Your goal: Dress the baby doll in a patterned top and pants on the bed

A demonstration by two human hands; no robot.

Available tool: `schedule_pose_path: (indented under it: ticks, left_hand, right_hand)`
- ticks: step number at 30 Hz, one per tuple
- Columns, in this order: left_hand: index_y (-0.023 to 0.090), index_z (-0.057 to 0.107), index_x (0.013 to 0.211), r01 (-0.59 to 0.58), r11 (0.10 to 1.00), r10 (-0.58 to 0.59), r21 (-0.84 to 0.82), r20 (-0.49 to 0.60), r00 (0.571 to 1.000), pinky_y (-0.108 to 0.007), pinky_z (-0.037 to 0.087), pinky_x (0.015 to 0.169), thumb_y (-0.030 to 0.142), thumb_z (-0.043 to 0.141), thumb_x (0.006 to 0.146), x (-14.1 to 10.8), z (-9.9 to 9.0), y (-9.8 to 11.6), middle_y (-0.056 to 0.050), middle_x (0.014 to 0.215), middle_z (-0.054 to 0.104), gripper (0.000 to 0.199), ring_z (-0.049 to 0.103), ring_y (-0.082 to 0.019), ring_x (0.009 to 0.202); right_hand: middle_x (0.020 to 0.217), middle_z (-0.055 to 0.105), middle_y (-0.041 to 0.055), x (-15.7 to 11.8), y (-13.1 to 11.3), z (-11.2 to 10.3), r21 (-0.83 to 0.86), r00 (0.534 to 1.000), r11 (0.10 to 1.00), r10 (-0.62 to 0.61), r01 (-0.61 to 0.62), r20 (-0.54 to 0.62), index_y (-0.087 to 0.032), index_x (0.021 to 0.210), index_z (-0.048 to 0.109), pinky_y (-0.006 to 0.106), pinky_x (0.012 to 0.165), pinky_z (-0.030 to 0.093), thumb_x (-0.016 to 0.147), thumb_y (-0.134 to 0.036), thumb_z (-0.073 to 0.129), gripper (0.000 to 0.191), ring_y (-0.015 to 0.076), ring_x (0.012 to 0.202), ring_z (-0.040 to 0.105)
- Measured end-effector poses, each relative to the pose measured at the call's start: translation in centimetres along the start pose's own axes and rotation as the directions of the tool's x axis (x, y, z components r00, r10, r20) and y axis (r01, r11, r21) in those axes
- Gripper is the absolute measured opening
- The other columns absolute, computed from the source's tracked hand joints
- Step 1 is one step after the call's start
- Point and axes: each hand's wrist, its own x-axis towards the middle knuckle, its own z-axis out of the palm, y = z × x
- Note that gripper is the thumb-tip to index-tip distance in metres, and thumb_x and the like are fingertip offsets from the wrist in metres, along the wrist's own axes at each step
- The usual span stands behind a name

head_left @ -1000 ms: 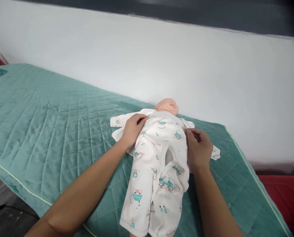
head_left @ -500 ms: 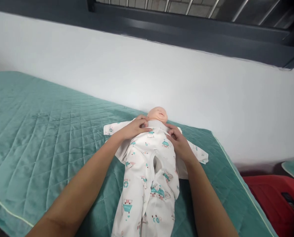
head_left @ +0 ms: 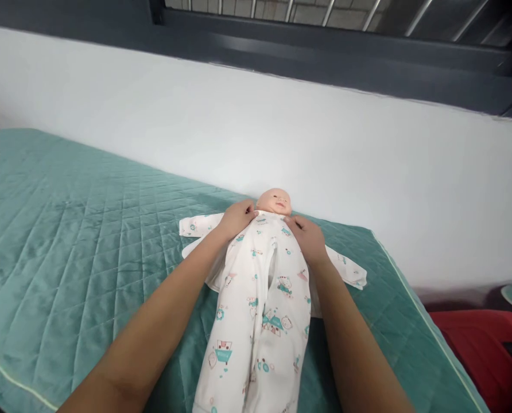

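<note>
A baby doll (head_left: 275, 201) lies on its back near the wall, its head uncovered. White printed trousers (head_left: 260, 298) lie over its body, their top edge now just under its chin. My left hand (head_left: 240, 218) pinches the top edge of the trousers at the left of the doll's neck. At the right of the neck, my right hand (head_left: 305, 234) grips the other corner of that edge. A white printed top (head_left: 346, 267) is spread with its sleeves out to both sides, partly under the trousers and my arms.
A green quilted cover (head_left: 109, 241) lies under everything. Behind it rises a white wall (head_left: 368, 172) with a dark window frame (head_left: 303, 60) and bars above. At the lower right stands a red object (head_left: 480, 350) beside the cover's edge.
Both hands have closed on the trousers' top edge and drawn it up to the doll's chin, covering the white collar area that showed before. The trousers look straighter and tauter.
</note>
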Motion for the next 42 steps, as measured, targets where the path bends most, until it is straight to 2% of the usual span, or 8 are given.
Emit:
schedule_pose_path:
  ticks: [5, 10, 13, 20, 26, 30, 36, 42]
  left_hand:
    - [0.02, 0.062, 0.087, -0.058, 0.996, 0.052, -0.065, -0.08, 0.995, -0.03, 0.046, 0.081, 0.017, 0.055, 0.085, -0.3, 1.3, -0.6, -0.001, 0.086, 0.066, 0.008, 0.06, -0.017, 0.084]
    - [0.022, 0.073, 0.101, -0.179, 0.983, 0.183, 0.048, -0.111, 0.977, -0.038, 0.044, 0.101, 0.017, 0.053, 0.088, -2.4, 0.9, -1.7, -0.008, 0.112, 0.069, 0.025, 0.06, -0.023, 0.108]
    - [0.024, 0.071, 0.114, -0.178, 0.974, 0.197, 0.141, -0.133, 0.971, -0.044, 0.038, 0.109, 0.02, 0.051, 0.09, -5.5, 0.1, -2.3, -0.007, 0.13, 0.063, 0.031, 0.051, -0.026, 0.123]
    - [0.022, 0.064, 0.122, -0.049, 0.995, 0.069, 0.085, -0.24, 0.968, -0.047, 0.035, 0.115, 0.018, 0.048, 0.092, -20.3, -1.2, 0.5, -0.01, 0.139, 0.053, 0.034, 0.045, -0.025, 0.132]
    - [0.028, 0.059, 0.124, 0.048, 0.989, -0.068, -0.142, -0.142, 0.988, -0.041, 0.042, 0.109, 0.02, 0.052, 0.092, -32.8, -1.6, 4.8, -0.007, 0.134, 0.054, 0.033, 0.052, -0.021, 0.126]
    - [0.025, 0.058, 0.121, 0.035, 0.993, -0.047, -0.109, -0.104, 0.993, -0.044, 0.043, 0.104, 0.02, 0.057, 0.088, -34.1, -1.5, 5.4, -0.008, 0.127, 0.056, 0.034, 0.053, -0.024, 0.121]
    - [0.022, 0.061, 0.095, 0.041, 0.994, -0.05, -0.101, -0.089, 0.995, -0.039, 0.045, 0.088, 0.02, 0.052, 0.091, -33.3, -1.4, 5.1, -0.004, 0.097, 0.064, 0.01, 0.058, -0.021, 0.096]
    - [0.022, 0.059, 0.093, 0.0, 0.959, -0.036, -0.285, -0.122, 0.992, -0.034, 0.046, 0.081, 0.024, 0.048, 0.095, -34.4, -1.8, 6.7, -0.004, 0.092, 0.061, 0.011, 0.058, -0.019, 0.09]
  right_hand:
    - [0.085, 0.07, 0.0039, -0.4, 0.3, 0.7, 0.24, 0.997, 0.97, 0.039, -0.02, -0.074, -0.021, 0.084, 0.063, 0.033, 0.075, 0.046, 0.083, -0.04, 0.058, 0.02, 0.0197, 0.078, 0.06]
    - [0.12, 0.069, 0.0065, -3.4, 0.2, 0.1, 0.37, 0.996, 0.925, -0.069, 0.085, -0.056, -0.024, 0.108, 0.07, 0.041, 0.102, 0.043, 0.088, -0.038, 0.054, 0.029, 0.0228, 0.113, 0.061]
    - [0.136, 0.062, 0.0042, -6.1, 0.2, -0.3, 0.424, 0.999, 0.905, -0.013, 0.028, -0.039, -0.026, 0.123, 0.066, 0.042, 0.113, 0.035, 0.09, -0.038, 0.053, 0.038, 0.022, 0.128, 0.053]
    - [0.144, 0.055, 0.0062, -17.3, -1.5, -1.5, 0.365, 0.984, 0.925, 0.149, -0.102, -0.103, -0.025, 0.136, 0.057, 0.047, 0.117, 0.032, 0.095, -0.045, 0.049, 0.046, 0.0245, 0.136, 0.046]
    - [0.154, 0.041, 0.0075, -27.6, -5.8, -2.7, 0.269, 0.993, 0.956, -0.112, 0.12, -0.045, -0.03, 0.135, 0.051, 0.055, 0.116, 0.031, 0.092, -0.032, 0.059, 0.044, 0.0278, 0.142, 0.037]
    - [0.157, 0.034, 0.0064, -30.1, -8.2, -2.4, 0.207, 0.976, 0.958, -0.215, 0.201, 0.048, -0.031, 0.131, 0.052, 0.06, 0.118, 0.027, 0.092, -0.028, 0.058, 0.04, 0.029, 0.148, 0.024]
    - [0.157, 0.036, 0.0036, -30.5, -9.9, -2.0, 0.169, 0.975, 0.973, -0.178, 0.155, 0.13, -0.03, 0.12, 0.057, 0.058, 0.115, 0.033, 0.093, -0.024, 0.054, 0.028, 0.0276, 0.149, 0.021]
    - [0.155, 0.039, 0.0058, -31.1, -11.1, -1.2, -0.094, 0.964, 0.967, -0.22, 0.235, 0.152, -0.026, 0.105, 0.061, 0.063, 0.111, 0.035, 0.085, -0.017, 0.059, 0.022, 0.0343, 0.148, 0.021]
